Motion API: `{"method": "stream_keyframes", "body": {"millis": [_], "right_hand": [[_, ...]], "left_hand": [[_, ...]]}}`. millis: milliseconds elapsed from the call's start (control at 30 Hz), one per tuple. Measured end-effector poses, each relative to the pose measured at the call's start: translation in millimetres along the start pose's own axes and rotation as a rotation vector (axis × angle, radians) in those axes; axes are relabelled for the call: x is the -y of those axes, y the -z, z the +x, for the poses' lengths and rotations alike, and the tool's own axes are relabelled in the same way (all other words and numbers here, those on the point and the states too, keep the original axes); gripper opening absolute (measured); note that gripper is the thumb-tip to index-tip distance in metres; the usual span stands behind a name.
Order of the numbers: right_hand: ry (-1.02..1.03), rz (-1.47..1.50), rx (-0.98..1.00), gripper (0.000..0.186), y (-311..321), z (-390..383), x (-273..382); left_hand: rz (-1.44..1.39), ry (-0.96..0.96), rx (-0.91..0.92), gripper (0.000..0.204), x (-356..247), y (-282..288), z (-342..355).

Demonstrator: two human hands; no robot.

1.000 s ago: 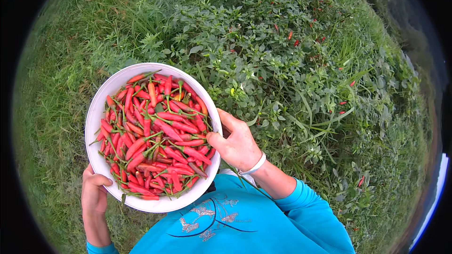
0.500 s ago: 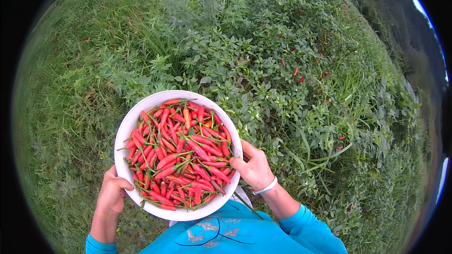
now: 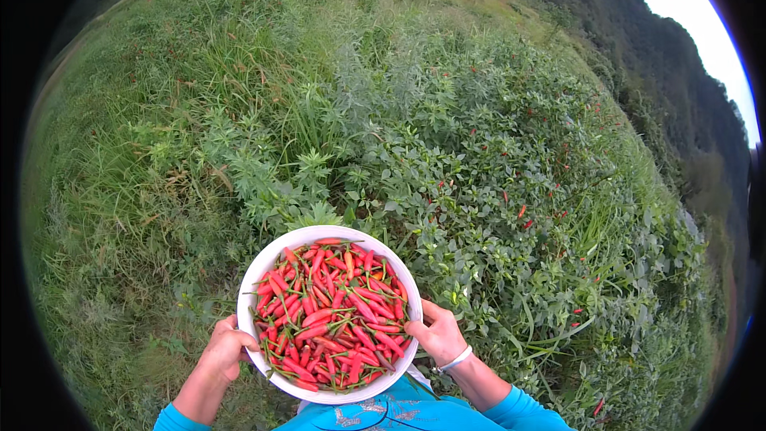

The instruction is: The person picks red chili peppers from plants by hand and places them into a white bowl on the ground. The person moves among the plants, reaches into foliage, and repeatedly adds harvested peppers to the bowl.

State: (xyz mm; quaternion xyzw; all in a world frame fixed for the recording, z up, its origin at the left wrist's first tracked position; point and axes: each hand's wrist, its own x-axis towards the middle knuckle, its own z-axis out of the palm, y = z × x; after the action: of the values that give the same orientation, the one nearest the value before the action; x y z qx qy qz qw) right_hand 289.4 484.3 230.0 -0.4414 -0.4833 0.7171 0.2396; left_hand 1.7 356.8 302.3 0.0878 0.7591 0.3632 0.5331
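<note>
A round white bowl (image 3: 254,263) is held up in front of my blue top, low in the view. Red chili peppers (image 3: 335,315) with green stems fill it, a few of them orange or darker. My left hand (image 3: 228,349) grips the bowl's lower left side, its thumb over the rim and the fingers hidden beneath. On the right side my right hand (image 3: 437,335) clasps the rim in the same way, thumb on top. A white band (image 3: 456,358) circles my right wrist.
Chili plants (image 3: 479,191) with scattered red peppers grow ahead and to the right. Tall grass and weeds (image 3: 136,183) cover the left side. Dark wooded hills (image 3: 638,48) rise at the far right under a pale sky.
The view has tilted up, bringing more hillside and sky into it. The bowl and both hands now appear lower and farther right, with both hands still on the bowl.
</note>
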Motion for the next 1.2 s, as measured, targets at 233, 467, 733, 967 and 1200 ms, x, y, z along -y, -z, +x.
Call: {"method": "stream_keyframes", "body": {"millis": [233, 467, 733, 967, 1200], "right_hand": [[-0.045, -0.011, 0.05, 0.042, 33, 18, 14], [-0.05, -0.03, 0.048, 0.038, 41, 17, 28], [-0.089, -0.108, -0.014, 0.039, 40, 12, 26], [-0.018, -0.064, 0.024, 0.038, 46, 8, 15], [-0.08, -0.099, 0.013, 0.033, 42, 23, 9]], "left_hand": [[0.0, 0.006, -0.009, 0.041, -12, -32, 6], [0.023, 0.053, -0.1, 0.043, -21, -47, 2], [0.032, 0.013, -0.05, 0.04, -21, -44, 12], [0.06, -0.039, -0.151, 0.044, -26, -53, 2], [0.066, -0.037, -0.158, 0.049, -19, -49, -1]]}}
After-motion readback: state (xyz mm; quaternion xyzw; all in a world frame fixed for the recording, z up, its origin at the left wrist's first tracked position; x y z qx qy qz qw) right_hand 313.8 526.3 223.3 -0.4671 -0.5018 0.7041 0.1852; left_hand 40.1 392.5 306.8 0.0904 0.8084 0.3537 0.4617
